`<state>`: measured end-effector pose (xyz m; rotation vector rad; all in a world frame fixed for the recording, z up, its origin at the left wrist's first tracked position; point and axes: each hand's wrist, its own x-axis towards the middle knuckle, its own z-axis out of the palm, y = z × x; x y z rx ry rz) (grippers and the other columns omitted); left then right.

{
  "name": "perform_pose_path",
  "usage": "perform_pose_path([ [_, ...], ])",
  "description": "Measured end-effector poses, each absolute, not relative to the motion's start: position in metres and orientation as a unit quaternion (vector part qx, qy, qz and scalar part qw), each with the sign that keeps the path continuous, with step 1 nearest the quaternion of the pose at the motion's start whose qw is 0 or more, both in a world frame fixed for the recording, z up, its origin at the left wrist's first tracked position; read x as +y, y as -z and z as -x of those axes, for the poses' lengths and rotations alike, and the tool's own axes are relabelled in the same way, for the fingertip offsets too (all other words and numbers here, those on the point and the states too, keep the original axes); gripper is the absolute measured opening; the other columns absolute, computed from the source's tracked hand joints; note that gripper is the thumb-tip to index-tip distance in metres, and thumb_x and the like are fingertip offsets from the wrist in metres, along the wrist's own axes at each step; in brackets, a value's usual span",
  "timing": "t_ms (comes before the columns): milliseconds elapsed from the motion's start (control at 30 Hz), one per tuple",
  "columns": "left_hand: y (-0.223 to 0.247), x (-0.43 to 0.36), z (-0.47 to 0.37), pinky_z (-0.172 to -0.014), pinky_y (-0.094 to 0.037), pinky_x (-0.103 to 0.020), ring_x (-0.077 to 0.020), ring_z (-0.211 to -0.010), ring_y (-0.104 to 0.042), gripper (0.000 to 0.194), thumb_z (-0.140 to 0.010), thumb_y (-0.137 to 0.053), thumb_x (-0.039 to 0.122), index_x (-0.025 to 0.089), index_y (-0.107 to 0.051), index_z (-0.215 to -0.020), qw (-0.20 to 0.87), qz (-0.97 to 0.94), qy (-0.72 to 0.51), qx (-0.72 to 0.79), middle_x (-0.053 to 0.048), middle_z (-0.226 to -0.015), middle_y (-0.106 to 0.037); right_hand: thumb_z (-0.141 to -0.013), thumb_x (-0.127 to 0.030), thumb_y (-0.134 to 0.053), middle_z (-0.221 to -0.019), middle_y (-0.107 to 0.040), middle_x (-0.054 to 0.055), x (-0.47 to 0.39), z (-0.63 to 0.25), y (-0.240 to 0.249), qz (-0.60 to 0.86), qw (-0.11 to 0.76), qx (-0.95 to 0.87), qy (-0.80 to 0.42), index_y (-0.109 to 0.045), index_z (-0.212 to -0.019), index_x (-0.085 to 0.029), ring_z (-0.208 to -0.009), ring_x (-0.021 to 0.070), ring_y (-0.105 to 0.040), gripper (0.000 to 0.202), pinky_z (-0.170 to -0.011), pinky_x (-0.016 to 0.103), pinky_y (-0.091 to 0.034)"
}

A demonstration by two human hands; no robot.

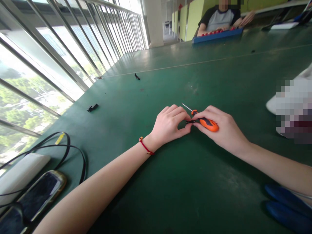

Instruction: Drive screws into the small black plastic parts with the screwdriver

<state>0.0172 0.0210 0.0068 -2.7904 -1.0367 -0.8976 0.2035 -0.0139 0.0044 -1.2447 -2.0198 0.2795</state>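
The fingers of the left hand (pixel 170 122) are closed in a pinch on a small black piece (pixel 190 122), and the fingertips of the right hand (pixel 223 128) meet it from the other side. This piece is between both hands, over the green worktop (pixel 156 191). The right hand also holds a screwdriver (pixel 211 125) with orange handle, its thin shaft pointing away. A red bracelet (pixel 147 148) goes around the left wrist. Farther left lie a second black piece (pixel 92 108) and a phone (pixel 40 195).
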Motion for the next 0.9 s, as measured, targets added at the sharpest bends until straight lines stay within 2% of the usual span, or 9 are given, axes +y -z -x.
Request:
perform_pose_path([
  [533,-0.0027,0.0261,-0.0157,-0.073,-0.040,-0.028,-0.0144,-0.083,-0.055,0.014,-0.084,-0.055,0.031,0.021,-0.064,-0.085,0.019,0.892,0.327,-0.312,0.000,-0.089,-0.067,-0.079,-0.021,-0.062,-0.085,-0.058,0.003,-0.0109,-0.2050,-0.0014,0.494,0.383,-0.774,-0.101,-0.064,-0.088,-0.021,-0.075,0.0170,-0.060,0.009,-0.072,0.032,-0.045],
  [900,-0.0062,0.0225,-0.0101,-0.084,-0.045,-0.030,-0.0169,-0.091,-0.057,0.008,-0.077,-0.059,0.025,0.020,-0.064,-0.078,-0.053,0.819,0.345,-0.456,-0.001,-0.098,-0.066,-0.079,-0.019,-0.061,-0.085,-0.059,0.003,-0.0129,-0.2025,-0.0044,0.506,0.409,-0.748,-0.133,-0.065,-0.089,-0.021,-0.075,0.0153,-0.058,0.012,-0.069,0.029,-0.045],
])
